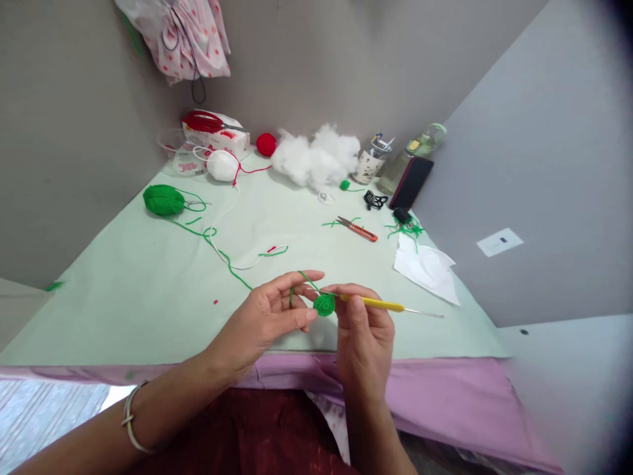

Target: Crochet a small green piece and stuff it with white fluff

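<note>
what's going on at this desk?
A person's right hand holds a yellow-handled hook at a small, round green crocheted piece. The left hand is at the piece's left edge, green yarn looped around a finger. That yarn trails back to a green ball. Orange-handled snips lie beyond the hands.

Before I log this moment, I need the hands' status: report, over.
Left hand holds green crochet piece, green yarn strung across it. Right hand holds yellow-handled hook, tip at piece's upper edge. Orange-handled snips lie beyond, out of the way.
</note>
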Demonstrator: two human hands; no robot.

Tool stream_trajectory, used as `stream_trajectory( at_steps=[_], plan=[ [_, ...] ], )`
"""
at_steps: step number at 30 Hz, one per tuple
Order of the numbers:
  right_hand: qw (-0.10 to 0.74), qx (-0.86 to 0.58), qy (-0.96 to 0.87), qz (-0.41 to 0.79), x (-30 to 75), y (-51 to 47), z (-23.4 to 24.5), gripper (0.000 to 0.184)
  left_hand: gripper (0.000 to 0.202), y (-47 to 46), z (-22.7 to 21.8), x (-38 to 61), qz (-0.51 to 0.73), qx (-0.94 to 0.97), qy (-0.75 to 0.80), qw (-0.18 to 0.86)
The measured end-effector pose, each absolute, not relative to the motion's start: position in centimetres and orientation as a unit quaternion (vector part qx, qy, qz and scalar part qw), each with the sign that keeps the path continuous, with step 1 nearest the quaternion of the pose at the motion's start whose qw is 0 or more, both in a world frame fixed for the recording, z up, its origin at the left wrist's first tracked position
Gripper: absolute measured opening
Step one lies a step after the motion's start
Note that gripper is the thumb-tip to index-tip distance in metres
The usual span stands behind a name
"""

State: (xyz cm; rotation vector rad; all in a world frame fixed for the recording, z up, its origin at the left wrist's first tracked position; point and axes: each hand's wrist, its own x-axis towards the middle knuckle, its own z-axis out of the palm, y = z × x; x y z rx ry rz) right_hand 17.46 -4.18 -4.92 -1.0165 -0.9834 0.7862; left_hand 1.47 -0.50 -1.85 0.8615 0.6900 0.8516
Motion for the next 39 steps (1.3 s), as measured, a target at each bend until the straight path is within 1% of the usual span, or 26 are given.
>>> stream_trajectory(
  at_steps=[6,8,10,13,15,16,17,18,21,23,24,27,30,35,39],
  plan=[
    [0.672,-0.473,-0.499,0.278,17.2,-4.3,-4.7,0.018,0.031,-0.7,-1.8,1.4,0.384,0.417,0.337,0.752],
    [0.669,-0.468,-0.522,0.247,16.9,-4.4,-4.4,0.02,0.035,-0.7,-1.7,1.8,0.387,0.407,0.333,0.757],
    [0.661,-0.466,-0.549,0.211,16.6,-4.4,-4.3,0.021,0.046,-0.7,-1.6,2.3,0.398,0.39,0.332,0.762],
    [0.62,-0.467,-0.621,0.106,16.7,-4.7,-4.7,0.028,0.057,-0.8,-1.6,2.8,0.411,0.348,0.331,0.775],
    [0.59,-0.457,-0.665,0.012,17.1,-4.9,-5.0,0.036,0.055,-0.7,-1.6,2.6,0.391,0.316,0.316,0.805],
    [0.585,-0.453,-0.672,-0.01,17.3,-5.0,-5.1,0.038,0.052,-0.7,-1.6,2.5,0.377,0.3,0.304,0.822],
    [0.593,-0.454,-0.665,-0.004,17.5,-5.0,-5.0,0.037,0.046,-0.6,-1.7,2.3,0.367,0.285,0.294,0.835],
    [0.613,-0.46,-0.642,0.03,17.6,-5.0,-4.8,0.034,0.041,-0.4,-1.7,2.0,0.362,0.275,0.287,0.843],
    [0.684,-0.455,-0.536,0.192,17.8,-4.6,-4.0,0.023,0.03,-0.3,-1.6,1.6,0.387,0.275,0.292,0.83],
    [0.706,-0.429,-0.493,0.275,17.6,-4.4,-3.7,0.019,0.031,-0.4,-1.6,1.7,0.406,0.301,0.304,0.808],
    [0.704,-0.419,-0.489,0.3,17.5,-4.3,-3.7,0.018,0.034,-0.5,-1.6,1.8,0.413,0.317,0.308,0.797],
    [0.687,-0.425,-0.504,0.305,17.1,-4.1,-4.1,0.015,0.04,-0.8,-1.7,2.1,0.421,0.351,0.314,0.775],
    [0.691,-0.438,-0.489,0.302,17.2,-4.1,-4.4,0.016,0.035,-0.8,-1.9,2.1,0.422,0.363,0.317,0.768],
    [0.707,-0.409,-0.453,0.357,17.6,-4.1,-4.1,0.014,0.031,-0.7,-1.9,1.9,0.42,0.374,0.33,0.759],
    [0.696,-0.419,-0.469,0.346,17.9,-4.3,-3.7,0.018,0.031,-0.8,-1.7,1.7,0.424,0.381,0.346,0.746]
  ],
)
